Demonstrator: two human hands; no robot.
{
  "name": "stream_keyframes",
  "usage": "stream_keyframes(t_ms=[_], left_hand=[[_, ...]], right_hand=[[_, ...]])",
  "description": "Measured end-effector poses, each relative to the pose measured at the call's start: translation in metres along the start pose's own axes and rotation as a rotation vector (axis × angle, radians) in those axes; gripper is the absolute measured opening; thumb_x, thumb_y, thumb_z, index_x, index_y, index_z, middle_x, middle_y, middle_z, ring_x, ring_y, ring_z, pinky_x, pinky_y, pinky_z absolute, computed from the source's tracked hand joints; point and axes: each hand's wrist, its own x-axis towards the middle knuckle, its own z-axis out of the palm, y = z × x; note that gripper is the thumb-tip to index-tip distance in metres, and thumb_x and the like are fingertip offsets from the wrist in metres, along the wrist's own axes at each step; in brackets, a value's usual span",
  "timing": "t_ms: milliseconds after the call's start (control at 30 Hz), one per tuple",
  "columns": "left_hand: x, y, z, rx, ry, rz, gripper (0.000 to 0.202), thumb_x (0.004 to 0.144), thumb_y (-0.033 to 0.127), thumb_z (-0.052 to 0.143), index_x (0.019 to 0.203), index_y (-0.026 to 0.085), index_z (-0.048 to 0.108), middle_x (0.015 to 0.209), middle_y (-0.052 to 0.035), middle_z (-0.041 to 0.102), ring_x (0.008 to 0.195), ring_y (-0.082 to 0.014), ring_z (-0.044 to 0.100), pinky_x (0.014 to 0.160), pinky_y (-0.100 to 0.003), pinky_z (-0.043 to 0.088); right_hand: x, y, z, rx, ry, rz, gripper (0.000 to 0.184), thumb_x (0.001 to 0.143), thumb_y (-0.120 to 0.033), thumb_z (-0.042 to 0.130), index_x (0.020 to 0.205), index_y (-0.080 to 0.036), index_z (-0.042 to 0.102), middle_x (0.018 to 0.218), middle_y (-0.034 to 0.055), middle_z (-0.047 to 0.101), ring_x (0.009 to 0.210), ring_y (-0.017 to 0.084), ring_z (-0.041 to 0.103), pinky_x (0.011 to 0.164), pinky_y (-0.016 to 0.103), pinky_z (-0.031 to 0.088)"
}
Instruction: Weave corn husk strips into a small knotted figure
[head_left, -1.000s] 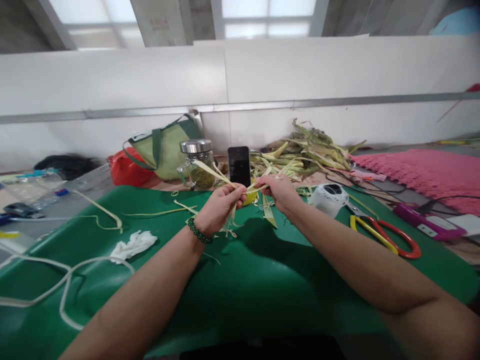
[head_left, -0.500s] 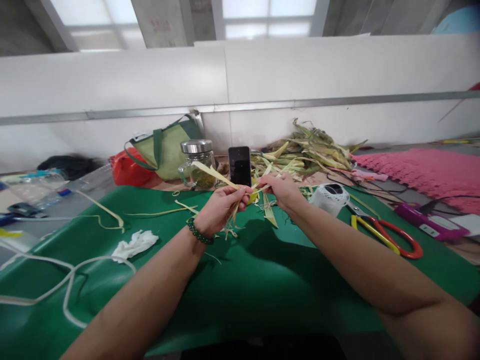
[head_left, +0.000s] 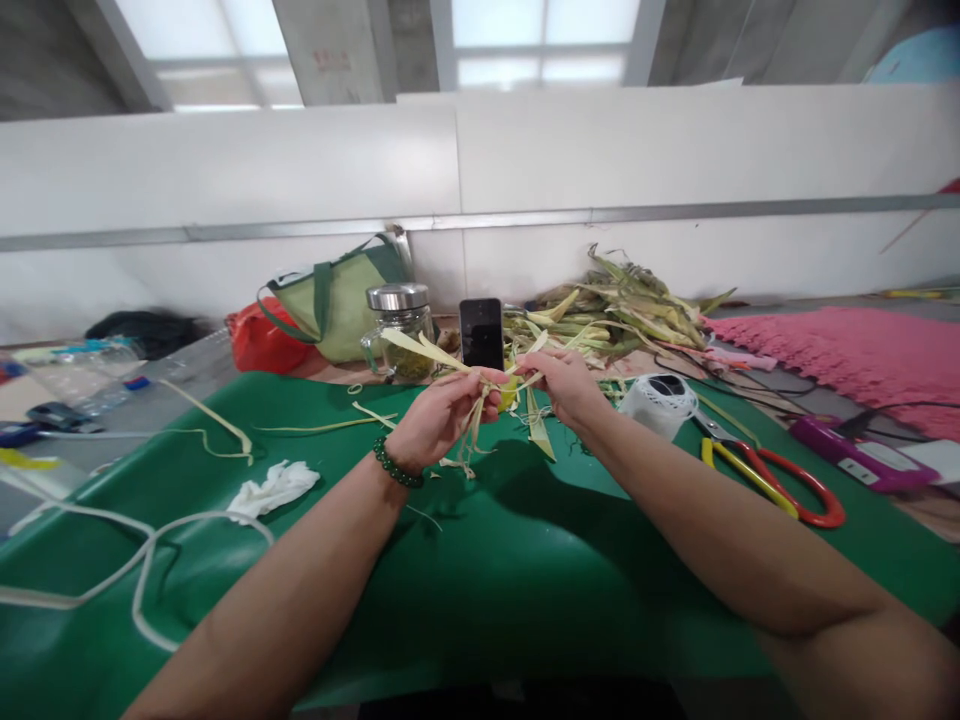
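The left hand [head_left: 439, 420] is curled shut round a small bundle of pale leaf strips [head_left: 417, 349], and the right hand [head_left: 566, 385] pinches its other end, above the green mat [head_left: 487, 570]. Just beyond the left fingers stands a lidded glass jar [head_left: 397, 335] holding something yellow-green. The longest strips slant up and away to the left; shorter ends hang down.

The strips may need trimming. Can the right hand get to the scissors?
Probably yes: the scissors lie uncovered on the mat to the right of the right hand, though that hand is now shut on the strips.
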Motion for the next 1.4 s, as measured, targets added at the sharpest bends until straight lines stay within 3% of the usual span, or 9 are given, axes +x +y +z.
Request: stream_keyframes(t_ms=[133, 367, 700, 967, 1133, 1200, 1300, 1333, 1400], left_hand=[[-0.001, 0.0, 0.0, 0.014, 0.023, 0.06, 0.021, 0.073, 0.02, 0.062, 0.092, 0.012, 0.065, 0.066, -0.0027, 0.061, 0.064, -0.0122, 0.057, 0.064, -0.024, 0.047], [0.001, 0.001, 0.0, 0.069, 0.065, 0.092, 0.017, 0.073, 0.02, 0.064, 0.086, 0.011, 0.065, 0.064, -0.0008, 0.059, 0.059, -0.0086, 0.053, 0.061, -0.02, 0.045], [0.001, -0.002, -0.006, 0.221, 0.007, 0.238, 0.021, 0.072, 0.027, 0.069, 0.09, 0.016, 0.067, 0.071, -0.0009, 0.061, 0.067, -0.0095, 0.054, 0.067, -0.021, 0.045], [-0.001, -0.001, -0.003, 0.278, 0.009, 0.227, 0.018, 0.073, 0.024, 0.063, 0.089, 0.015, 0.066, 0.066, 0.0007, 0.057, 0.057, -0.0076, 0.048, 0.056, -0.019, 0.039], [0.0, 0.001, -0.001, 0.244, 0.08, 0.181, 0.016, 0.069, 0.017, 0.06, 0.085, 0.015, 0.062, 0.06, 0.0021, 0.055, 0.054, -0.0077, 0.047, 0.053, -0.019, 0.036], [0.0, 0.002, -0.001, 0.256, 0.095, 0.17, 0.012, 0.07, 0.018, 0.06, 0.08, 0.014, 0.06, 0.059, 0.0018, 0.055, 0.052, -0.0074, 0.047, 0.052, -0.019, 0.036], [0.001, 0.002, 0.0, 0.322, 0.087, 0.165, 0.011, 0.071, 0.021, 0.062, 0.077, 0.013, 0.06, 0.06, 0.0013, 0.056, 0.052, -0.0072, 0.046, 0.052, -0.019, 0.035], [0.0, 0.001, 0.0, 0.347, 0.081, 0.163, 0.011, 0.071, 0.022, 0.062, 0.076, 0.013, 0.06, 0.06, 0.0012, 0.056, 0.052, -0.0073, 0.045, 0.052, -0.02, 0.035], [-0.001, 0.002, 0.001, 0.4, 0.06, 0.161, 0.011, 0.072, 0.024, 0.062, 0.073, 0.013, 0.06, 0.06, 0.0014, 0.054, 0.053, -0.0075, 0.045, 0.053, -0.02, 0.035]], right_hand=[[-0.002, -0.001, 0.0, -0.004, -0.022, -0.042, 0.015, 0.053, -0.029, 0.067, 0.046, -0.017, 0.064, 0.048, -0.0002, 0.055, 0.05, 0.01, 0.045, 0.05, 0.025, 0.036], [-0.001, -0.01, -0.006, 0.052, -0.064, -0.068, 0.014, 0.053, -0.029, 0.069, 0.047, -0.017, 0.064, 0.049, -0.0016, 0.056, 0.05, 0.009, 0.048, 0.051, 0.023, 0.037], [0.005, -0.018, -0.019, 0.074, -0.234, -0.037, 0.017, 0.053, -0.034, 0.076, 0.053, -0.017, 0.07, 0.054, 0.0006, 0.063, 0.051, 0.008, 0.052, 0.05, 0.023, 0.04], [0.006, -0.019, -0.022, -0.001, -0.222, -0.115, 0.019, 0.056, -0.034, 0.074, 0.051, -0.018, 0.067, 0.047, -0.0013, 0.057, 0.044, 0.007, 0.045, 0.048, 0.025, 0.038], [0.009, -0.015, -0.023, -0.13, -0.215, -0.115, 0.025, 0.059, -0.04, 0.073, 0.059, -0.016, 0.066, 0.052, -0.0007, 0.057, 0.049, 0.01, 0.047, 0.052, 0.027, 0.04], [0.009, -0.016, -0.024, -0.196, -0.111, -0.198, 0.026, 0.06, -0.038, 0.073, 0.072, -0.016, 0.067, 0.059, -0.0007, 0.058, 0.055, 0.012, 0.05, 0.057, 0.029, 0.042], [0.0, -0.022, -0.023, -0.383, 0.047, -0.505, 0.026, 0.065, -0.033, 0.071, 0.087, -0.02, 0.066, 0.083, 0.004, 0.063, 0.08, 0.019, 0.057, 0.072, 0.033, 0.045], [-0.004, -0.025, -0.022, -0.464, 0.03, -0.616, 0.022, 0.067, -0.032, 0.07, 0.086, -0.021, 0.066, 0.09, 0.0055, 0.063, 0.089, 0.021, 0.056, 0.078, 0.035, 0.044], [-0.013, -0.028, -0.018, -0.59, -0.132, -0.749, 0.013, 0.072, -0.032, 0.068, 0.079, -0.022, 0.067, 0.092, 0.0055, 0.064, 0.094, 0.022, 0.055, 0.083, 0.035, 0.041]])
